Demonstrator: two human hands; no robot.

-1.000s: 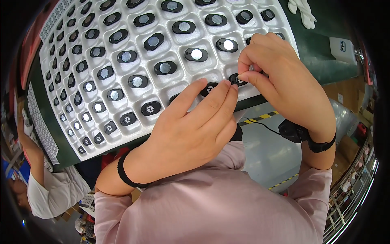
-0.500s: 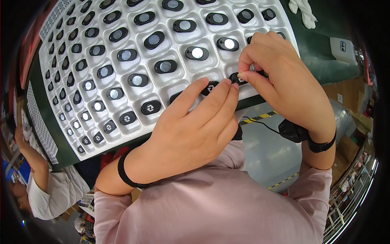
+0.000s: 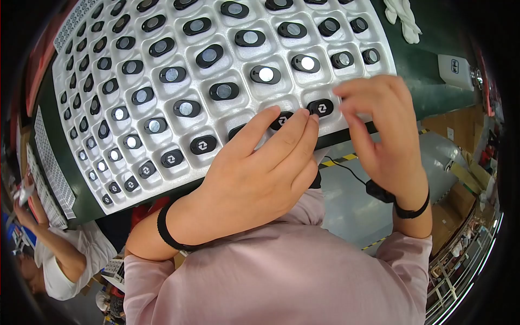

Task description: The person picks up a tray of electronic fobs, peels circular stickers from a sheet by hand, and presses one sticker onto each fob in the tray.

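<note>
A large silver-white moulded tray holds rows of small black oval devices. In most cells the device shows a round silver disc, such as one black device near the middle. Along the near edge, devices lie with a white emblem up, among them a black device. My left hand lies flat over this edge, fingers stretched out and partly covering two devices. Its fingertips reach beside another emblem-up device. My right hand, blurred, hovers just right of that device, thumb and fingers apart, with nothing visible between them.
The tray rests on a dark green table. A white glove and a white bottle are at the right. At the far left, another person's arm reaches to the table. A black cable hangs by my right wrist.
My right hand has drawn back to the right from the near-edge device, uncovering it and the devices behind it. My left hand stays put. The other person's arms have moved.
</note>
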